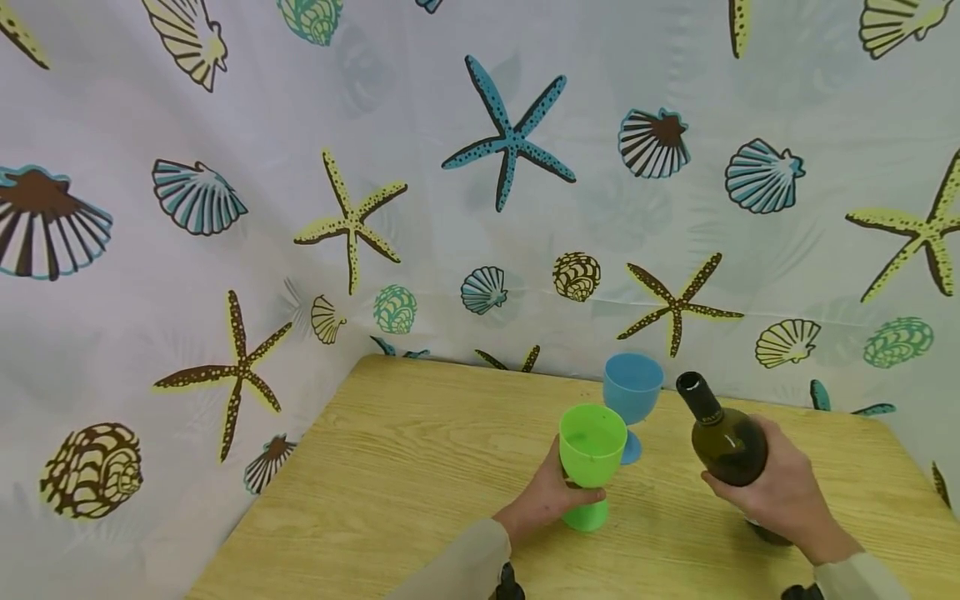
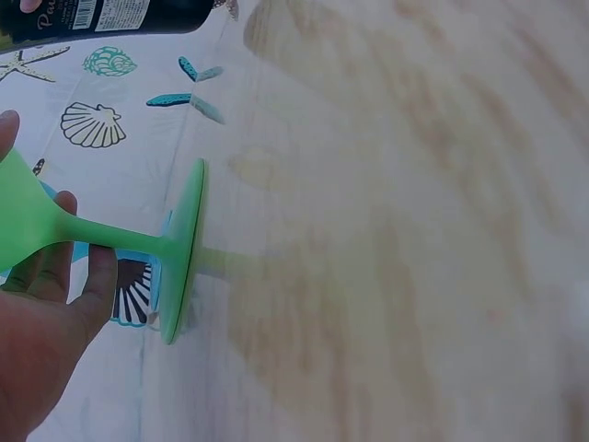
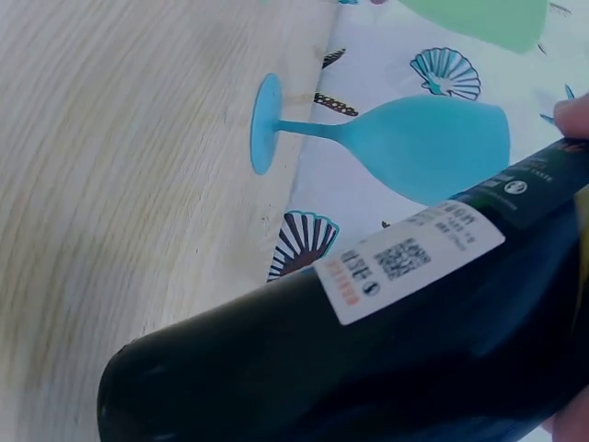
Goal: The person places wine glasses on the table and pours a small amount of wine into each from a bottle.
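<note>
My left hand (image 1: 543,502) grips a bright green plastic goblet (image 1: 591,460) around its stem, just under the bowl. The goblet stands upright, and in the left wrist view its round foot (image 2: 187,253) is close over the wooden surface. A dark glass wine bottle (image 1: 726,450) is in my right hand (image 1: 787,487), fingers wrapped round its body. Its open neck leans left, toward the goblets. White label print with a square code (image 3: 405,260) shows on the bottle in the right wrist view. Just behind the green goblet stands a blue goblet (image 1: 632,390), its stem partly hidden by the green one.
A light wooden table (image 1: 405,450) lies under both hands. Along its back and left side hangs a white cloth (image 1: 420,108) printed with starfish and shells. The blue goblet is near the back edge, between the bottle and the cloth.
</note>
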`<action>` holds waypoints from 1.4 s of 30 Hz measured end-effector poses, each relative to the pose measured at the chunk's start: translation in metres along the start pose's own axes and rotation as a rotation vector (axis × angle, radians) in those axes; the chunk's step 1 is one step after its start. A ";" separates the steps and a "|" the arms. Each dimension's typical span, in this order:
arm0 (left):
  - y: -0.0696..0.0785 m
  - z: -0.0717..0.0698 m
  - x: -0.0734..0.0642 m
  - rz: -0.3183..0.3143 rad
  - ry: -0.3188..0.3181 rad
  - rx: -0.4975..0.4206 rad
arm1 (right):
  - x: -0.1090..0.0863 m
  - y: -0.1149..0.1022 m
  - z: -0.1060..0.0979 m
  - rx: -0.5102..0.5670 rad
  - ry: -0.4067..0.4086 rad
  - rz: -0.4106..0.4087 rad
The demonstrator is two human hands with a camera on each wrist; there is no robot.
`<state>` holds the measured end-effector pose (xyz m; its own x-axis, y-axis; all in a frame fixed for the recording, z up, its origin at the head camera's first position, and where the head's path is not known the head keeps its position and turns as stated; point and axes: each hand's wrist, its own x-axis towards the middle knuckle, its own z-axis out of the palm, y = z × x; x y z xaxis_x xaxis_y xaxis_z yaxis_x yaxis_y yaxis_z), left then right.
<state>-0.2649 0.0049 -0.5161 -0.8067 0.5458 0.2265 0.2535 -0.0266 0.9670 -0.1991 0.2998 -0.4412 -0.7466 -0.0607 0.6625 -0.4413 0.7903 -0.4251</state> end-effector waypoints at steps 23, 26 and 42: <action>0.002 -0.001 0.002 -0.003 -0.020 -0.023 | 0.014 -0.004 -0.009 -0.246 -0.190 -0.312; 0.001 -0.001 0.002 0.009 -0.026 -0.032 | 0.015 -0.003 -0.011 -0.284 -0.202 -0.345; -0.002 -0.002 0.002 -0.002 -0.013 -0.032 | 0.025 -0.006 -0.013 -0.394 -0.235 -0.422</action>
<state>-0.2683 0.0047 -0.5168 -0.8005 0.5563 0.2231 0.2346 -0.0517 0.9707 -0.2084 0.3014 -0.4143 -0.6571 -0.5144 0.5510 -0.5394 0.8315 0.1330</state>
